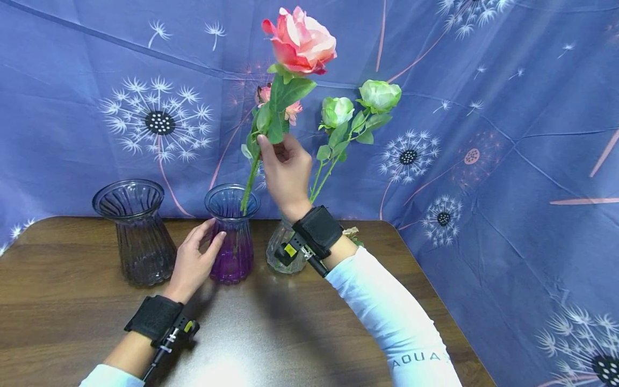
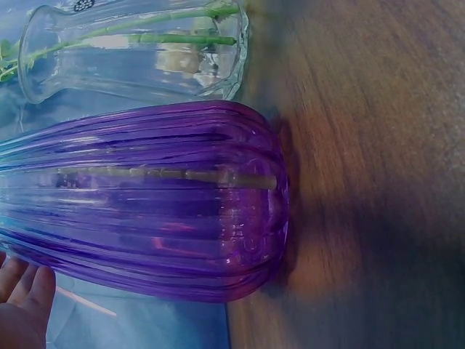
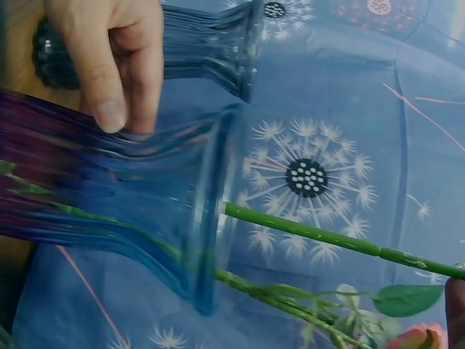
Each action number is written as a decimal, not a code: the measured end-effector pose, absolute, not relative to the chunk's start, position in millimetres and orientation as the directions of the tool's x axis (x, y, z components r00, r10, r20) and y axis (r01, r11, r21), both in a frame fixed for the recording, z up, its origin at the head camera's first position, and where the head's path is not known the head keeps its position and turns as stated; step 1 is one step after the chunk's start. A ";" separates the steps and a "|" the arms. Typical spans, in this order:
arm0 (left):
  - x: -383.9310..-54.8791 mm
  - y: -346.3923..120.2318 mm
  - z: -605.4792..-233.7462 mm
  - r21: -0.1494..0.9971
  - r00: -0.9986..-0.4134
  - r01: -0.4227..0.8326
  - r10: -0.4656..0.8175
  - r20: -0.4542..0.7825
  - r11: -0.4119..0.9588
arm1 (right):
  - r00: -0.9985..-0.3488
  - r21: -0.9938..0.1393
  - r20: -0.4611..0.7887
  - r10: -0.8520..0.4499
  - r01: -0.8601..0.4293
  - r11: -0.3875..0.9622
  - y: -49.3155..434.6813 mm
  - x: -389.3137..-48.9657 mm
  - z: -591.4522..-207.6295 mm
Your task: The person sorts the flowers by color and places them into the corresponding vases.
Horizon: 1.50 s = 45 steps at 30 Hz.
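Pink cloth-like rose on a green stem, over the blue-to-purple ribbed glass vase near the far edge of the brown wooden desk.
Cut end at the rim; can't tell if inside. Best lowered slowly, clear of the thin stem already within. Right hand raised above the rim, pinching beneath the leaves; left hand low, fingers loosely extended, touching the vase's left side.

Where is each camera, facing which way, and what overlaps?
Head: on the head, facing forward-down at purple vase; left hand, right hand, both forearms show.
Left wrist: on that wrist, facing the vase's lower body; left hand partly shows, lower left.
Right wrist: on that wrist, facing the vase's rim and green stem; left hand at top, sliver of right at edge.
Wrist views share the purple vase.
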<state>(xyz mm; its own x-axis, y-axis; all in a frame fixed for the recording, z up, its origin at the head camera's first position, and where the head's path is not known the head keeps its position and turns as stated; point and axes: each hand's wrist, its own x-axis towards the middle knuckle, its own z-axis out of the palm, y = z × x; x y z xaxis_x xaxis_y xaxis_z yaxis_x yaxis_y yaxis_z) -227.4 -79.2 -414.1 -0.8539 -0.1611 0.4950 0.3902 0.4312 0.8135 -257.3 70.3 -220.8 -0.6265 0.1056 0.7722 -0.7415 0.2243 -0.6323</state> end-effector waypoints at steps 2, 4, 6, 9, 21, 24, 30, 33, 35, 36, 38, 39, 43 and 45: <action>-227.6 -79.3 -413.8 0.813 -0.852 0.394 -0.161 0.498 0.430 | -0.637 -0.641 0.764 0.106 -0.731 0.232 68.2 -258.2 -223.9; -227.7 -79.2 -413.4 0.812 -0.851 0.395 -0.163 0.499 0.429 | -0.646 -0.648 0.757 0.098 -0.722 0.243 66.8 -259.2 -227.6; -227.6 -79.3 -413.3 0.812 -0.852 0.395 -0.159 0.499 0.431 | -0.656 -0.653 0.750 0.086 -0.712 0.257 66.1 -260.6 -232.4; -226.9 -79.6 -413.7 0.811 -0.855 0.391 -0.154 0.495 0.436 | -0.679 -0.669 0.731 0.071 -0.692 0.270 65.4 -262.0 -239.8; -226.9 -79.3 -414.9 0.811 -0.846 0.405 -0.164 0.507 0.421 | -0.709 -0.681 0.703 0.046 -0.653 0.331 65.1 -265.3 -262.0; -227.2 -79.2 -415.7 0.811 -0.844 0.407 -0.166 0.510 0.421 | -0.725 -0.697 0.687 0.045 -0.641 0.322 63.7 -266.3 -267.3; -227.2 -79.6 -416.6 0.815 -0.847 0.402 -0.168 0.504 0.416 | -0.747 -0.714 0.664 0.029 -0.622 0.322 61.4 -266.5 -275.8; -227.0 -79.5 -416.1 0.813 -0.845 0.402 -0.170 0.506 0.422 | -0.755 -0.715 0.655 0.024 -0.609 0.343 61.2 -266.0 -278.9; -226.9 -79.3 -415.9 0.810 -0.843 0.403 -0.171 0.510 0.426 | -0.761 -0.713 0.649 0.019 -0.599 0.365 61.1 -265.4 -280.8; -226.8 -79.2 -415.9 0.808 -0.842 0.405 -0.170 0.512 0.427 | -0.764 -0.712 0.646 0.016 -0.595 0.373 61.0 -265.2 -281.9; -227.0 -79.0 -416.1 0.806 -0.840 0.408 -0.170 0.516 0.428 | -0.769 -0.711 0.640 0.007 -0.588 0.386 60.9 -264.7 -283.8; -227.1 -78.9 -416.3 0.804 -0.838 0.410 -0.170 0.518 0.430 | -0.770 -0.710 0.637 0.001 -0.587 0.390 60.8 -264.8 -284.7; -227.7 -78.6 -417.0 0.804 -0.834 0.415 -0.174 0.523 0.427 | -0.767 -0.690 0.641 -0.019 -0.587 0.424 60.8 -265.7 -287.8; -228.0 -78.3 -417.2 0.804 -0.834 0.416 -0.174 0.523 0.424 | -0.765 -0.675 0.643 -0.025 -0.583 0.452 61.2 -266.6 -289.0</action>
